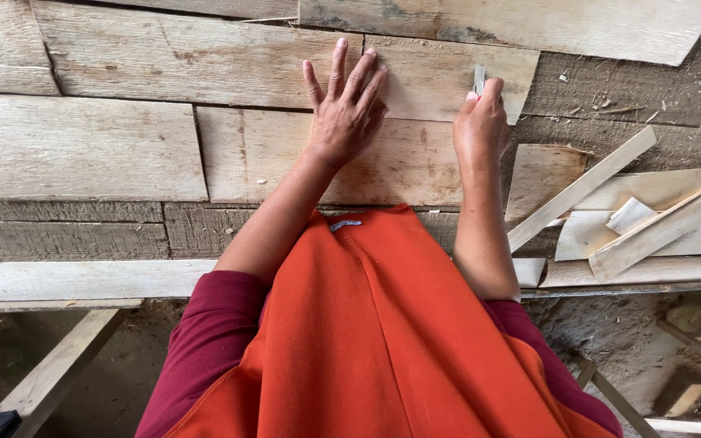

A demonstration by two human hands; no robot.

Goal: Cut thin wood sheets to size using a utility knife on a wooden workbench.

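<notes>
Left hand (344, 109) flat, fingers spread, pressing a pale wood board (440, 77) on the bench (83, 146). Right hand (480, 122), at 3 o'clock of it, grip clamped on a small metal tool (479, 79) against the board.

Both arms outstretched, left hand (344, 109) flat with fingers spread, right hand (480, 122) curled in a fist.

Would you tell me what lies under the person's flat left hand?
The left hand lies flat on a pale wooden board, fingers spread. The wood directly beneath the palm is covered.
</notes>
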